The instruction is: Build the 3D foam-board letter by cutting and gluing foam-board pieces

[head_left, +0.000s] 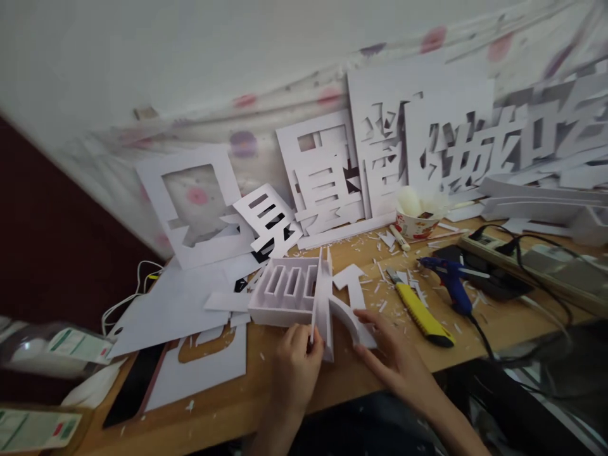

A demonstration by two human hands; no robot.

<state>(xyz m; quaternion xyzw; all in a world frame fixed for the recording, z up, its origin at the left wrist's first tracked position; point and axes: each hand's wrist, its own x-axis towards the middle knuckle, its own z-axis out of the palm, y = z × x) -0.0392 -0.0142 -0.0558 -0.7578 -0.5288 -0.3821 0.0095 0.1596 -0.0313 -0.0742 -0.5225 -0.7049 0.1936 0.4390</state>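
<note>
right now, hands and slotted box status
Left hand pinching slotted box, near end. Right hand open at curved strip. Yellow cutter, blue glue gun clear of hands.

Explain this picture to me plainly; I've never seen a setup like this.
There is no machine here: the two bare hands belong to one person, and the single picture comes from a camera worn on that person's head, looking forward and down. The left hand pinches the near end of an upright wall on a white box-like piece. The right hand has its thumb and finger at a curved white strip; how firmly is hard to tell. On the wooden table to the right lie a yellow cutter, a blue glue gun and small white scraps. Behind them, white sheets with cut-out shapes lean upright.
</note>
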